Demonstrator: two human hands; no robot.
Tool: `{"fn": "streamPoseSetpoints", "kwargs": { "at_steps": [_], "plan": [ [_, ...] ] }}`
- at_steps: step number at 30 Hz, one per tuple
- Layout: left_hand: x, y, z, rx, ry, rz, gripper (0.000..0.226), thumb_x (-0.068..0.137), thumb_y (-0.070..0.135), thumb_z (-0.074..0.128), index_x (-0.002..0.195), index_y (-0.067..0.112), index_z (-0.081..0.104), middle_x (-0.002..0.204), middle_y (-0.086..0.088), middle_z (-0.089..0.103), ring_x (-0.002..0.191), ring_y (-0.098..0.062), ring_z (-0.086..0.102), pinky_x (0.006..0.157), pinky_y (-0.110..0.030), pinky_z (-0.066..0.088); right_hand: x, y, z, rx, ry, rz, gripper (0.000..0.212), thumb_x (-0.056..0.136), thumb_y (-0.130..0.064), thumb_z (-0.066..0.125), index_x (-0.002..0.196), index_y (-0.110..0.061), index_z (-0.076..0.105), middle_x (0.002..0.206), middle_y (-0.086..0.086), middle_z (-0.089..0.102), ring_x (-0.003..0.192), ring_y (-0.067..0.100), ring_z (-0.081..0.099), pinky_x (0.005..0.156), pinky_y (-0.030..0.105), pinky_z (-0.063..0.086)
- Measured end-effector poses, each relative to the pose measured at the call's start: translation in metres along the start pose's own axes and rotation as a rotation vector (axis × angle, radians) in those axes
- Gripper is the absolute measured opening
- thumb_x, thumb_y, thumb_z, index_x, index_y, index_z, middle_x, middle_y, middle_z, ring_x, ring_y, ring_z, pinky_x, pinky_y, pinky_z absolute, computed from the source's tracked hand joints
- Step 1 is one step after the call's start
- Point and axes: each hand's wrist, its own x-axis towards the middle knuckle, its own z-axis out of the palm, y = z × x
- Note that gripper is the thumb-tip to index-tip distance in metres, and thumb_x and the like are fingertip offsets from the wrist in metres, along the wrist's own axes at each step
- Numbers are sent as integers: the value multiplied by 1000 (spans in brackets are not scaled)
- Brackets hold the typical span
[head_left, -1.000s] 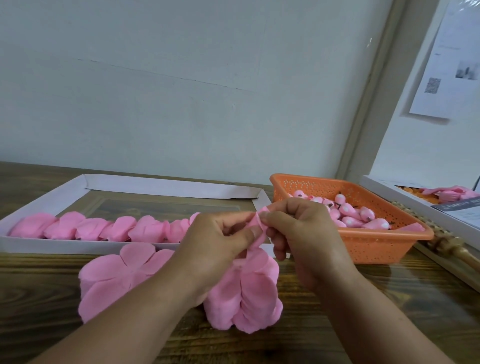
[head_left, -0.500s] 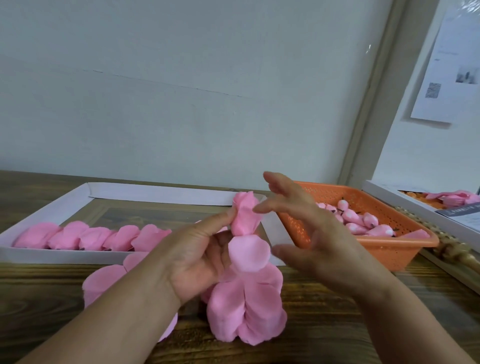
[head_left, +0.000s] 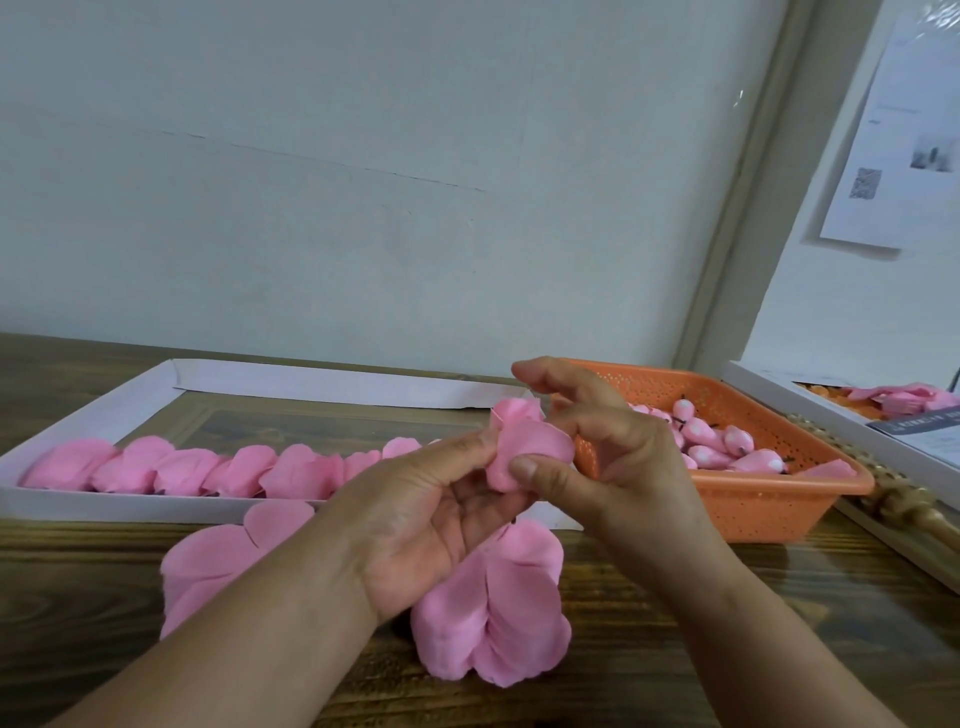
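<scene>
Stacked petals (head_left: 493, 618) lay on the desk (head_left: 727, 649), nearest the viewer, below the wrists. Above them, the left hand (head_left: 415, 525) gripped the bud (head_left: 514, 413) from below, fingers curled round its base. The bud's long axis ran roughly upright, tip away from the palm. The right hand (head_left: 613, 467) lay just right of the bud, thumb and a curled finger pinching an outer petal (head_left: 535, 449) against it, forefinger raised. Wrapping would likely proceed from that right side. Behind stood the tray (head_left: 104, 506) and the basket (head_left: 753, 499).
</scene>
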Motion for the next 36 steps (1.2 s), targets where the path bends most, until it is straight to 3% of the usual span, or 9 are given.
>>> {"fn": "streamPoseSetpoints", "kwargs": {
  "at_steps": [6, 11, 15, 18, 21, 25, 29, 33, 36],
  "plan": [
    [0, 0, -2, 0, -15, -30, 23, 76, 3, 65, 95, -9, 72, 87, -22, 71, 67, -23, 71, 57, -27, 57, 0, -4, -3, 20, -24, -59, 6, 72, -12, 71, 77, -13, 74, 126, -12, 56, 122, 3, 50, 103, 20, 34],
    [0, -1, 1, 85, -16, -10, 33, 51, 7, 77, 82, -3, 76, 92, -19, 73, 77, -20, 72, 63, -26, 58, 0, -1, -3, -45, 52, -35, 6, 76, -1, 72, 78, -7, 71, 120, -10, 58, 115, 2, 53, 94, 16, 39],
    [-1, -2, 2, 125, 12, 16, 33, 43, 7, 78, 75, 0, 77, 84, -17, 73, 71, -19, 72, 60, -25, 58, -1, 1, 1, -124, 89, -32, 9, 73, 1, 74, 74, -6, 68, 116, -12, 59, 114, 2, 52, 96, 19, 37],
    [0, -3, 1, 159, 62, 23, 31, 43, 9, 78, 73, 3, 77, 85, -17, 73, 70, -19, 71, 62, -27, 59, 0, 0, 3, -203, 76, -63, 12, 74, -6, 76, 71, -9, 66, 118, -11, 57, 116, -2, 49, 106, 37, 35],
    [0, -3, 1, 133, 108, 18, 31, 44, 13, 79, 74, 3, 78, 86, -19, 73, 71, -22, 72, 59, -30, 59, -1, -1, 8, -261, 80, -131, 8, 73, -17, 71, 70, -17, 64, 117, -9, 57, 115, -3, 48, 106, 52, 32],
    [0, -4, 1, 146, 140, 5, 26, 45, 4, 77, 71, 0, 76, 87, -20, 72, 70, -22, 71, 58, -30, 58, -1, 0, 10, -306, 112, -200, 6, 73, -15, 69, 75, -11, 65, 119, -2, 58, 117, 9, 51, 100, 46, 40],
    [-1, -4, 2, 112, 157, 0, 23, 42, 3, 78, 65, 0, 75, 81, -19, 71, 63, -21, 68, 51, -26, 55, -1, -1, 10, -358, 62, -266, 17, 73, -12, 70, 90, -10, 69, 123, 1, 56, 117, 14, 50, 97, 38, 42],
    [-2, -5, 4, 148, 139, 14, 18, 47, -3, 72, 64, 2, 75, 80, -16, 72, 68, -19, 70, 55, -28, 58, -1, -2, 11, -342, 72, -233, 6, 75, -14, 69, 81, -11, 70, 123, 2, 57, 117, 14, 50, 98, 31, 41],
    [-1, -5, 6, 155, 146, 33, 14, 69, -10, 64, 71, -1, 74, 82, -17, 72, 72, -20, 71, 63, -31, 60, 0, 1, 14, -304, 137, -197, 6, 77, -13, 65, 73, -10, 62, 119, 0, 58, 115, 10, 51, 97, 32, 41]
  ]
}}
